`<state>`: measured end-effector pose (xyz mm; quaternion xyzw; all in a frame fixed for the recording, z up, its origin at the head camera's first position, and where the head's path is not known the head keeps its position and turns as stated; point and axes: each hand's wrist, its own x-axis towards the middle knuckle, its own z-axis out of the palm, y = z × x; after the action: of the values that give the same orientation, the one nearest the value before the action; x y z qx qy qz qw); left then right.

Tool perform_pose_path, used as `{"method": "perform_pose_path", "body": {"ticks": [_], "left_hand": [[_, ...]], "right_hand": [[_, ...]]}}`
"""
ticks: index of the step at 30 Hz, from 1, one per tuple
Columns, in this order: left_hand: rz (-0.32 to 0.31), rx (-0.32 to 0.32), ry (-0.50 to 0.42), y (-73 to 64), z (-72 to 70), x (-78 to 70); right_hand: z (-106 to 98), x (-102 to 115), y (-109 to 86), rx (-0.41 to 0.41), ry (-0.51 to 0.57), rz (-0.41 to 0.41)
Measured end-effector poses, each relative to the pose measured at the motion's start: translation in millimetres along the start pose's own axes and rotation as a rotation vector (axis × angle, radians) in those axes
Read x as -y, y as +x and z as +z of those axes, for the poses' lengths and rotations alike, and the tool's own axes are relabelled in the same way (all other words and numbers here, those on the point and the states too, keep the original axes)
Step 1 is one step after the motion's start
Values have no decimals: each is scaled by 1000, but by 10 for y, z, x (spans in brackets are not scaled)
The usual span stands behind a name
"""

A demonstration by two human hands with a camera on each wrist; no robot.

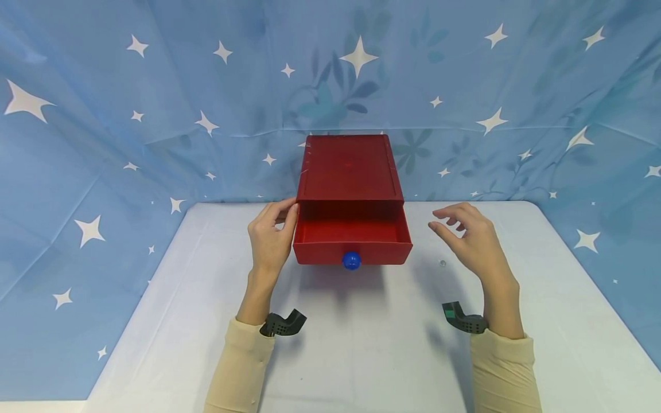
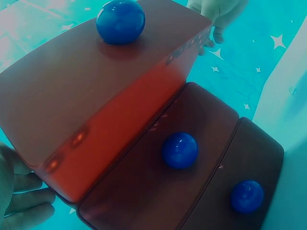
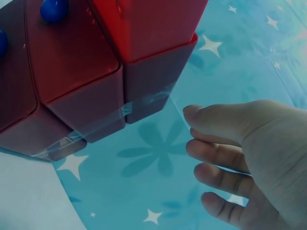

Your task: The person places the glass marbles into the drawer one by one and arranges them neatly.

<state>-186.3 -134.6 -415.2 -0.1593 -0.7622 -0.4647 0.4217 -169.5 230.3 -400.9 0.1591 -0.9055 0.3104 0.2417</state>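
A red drawer cabinet (image 1: 348, 167) stands at the back of the table, with its top drawer (image 1: 320, 253) pulled out. That drawer's inside shows bare red, and its front has a round blue knob (image 1: 352, 261). Two lower drawers, a middle one (image 2: 139, 177) and a bottom one (image 2: 256, 148), sit closed in the left wrist view. My left hand (image 1: 271, 238) is at the cabinet's left side, fingertips right at its front corner, fingers loosely extended. To the right, my right hand (image 1: 474, 238) hovers apart from the cabinet, its fingers loosely bent around nothing.
Clear tape (image 3: 148, 101) runs along the cabinet's side. A small clear round piece (image 1: 442, 263) lies on the white table (image 1: 356, 355) near the right hand. Behind hangs a blue cloth (image 1: 181, 74) with stars. Dark straps with camera mounts (image 1: 283, 324) sit on both wrists.
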Motion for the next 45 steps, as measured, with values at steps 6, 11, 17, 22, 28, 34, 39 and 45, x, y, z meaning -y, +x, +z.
{"method": "perform_pose_path", "body": {"ticks": [6, 11, 17, 22, 28, 34, 39, 45], "left_hand": [[2, -1, 4, 1, 2, 8], [8, -1, -2, 5, 5, 5], [5, 0, -3, 4, 3, -3], [7, 1, 7, 8, 0, 1], [7, -2, 9, 6, 1, 3], [1, 1, 8, 7, 0, 0], [-5, 2, 2, 3, -1, 2], [-4, 1, 2, -2, 2, 5]], "right_hand": [[12, -36, 2, 17, -7, 5], [17, -49, -1, 40, -9, 20], [23, -78, -1, 73, -5, 45], [42, -133, -4, 93, 2, 58], [81, -199, -4, 123, -1, 87], [100, -252, -7, 178, -5, 145], [91, -294, -11, 246, 1, 196], [88, -353, -21, 301, 17, 210]]}}
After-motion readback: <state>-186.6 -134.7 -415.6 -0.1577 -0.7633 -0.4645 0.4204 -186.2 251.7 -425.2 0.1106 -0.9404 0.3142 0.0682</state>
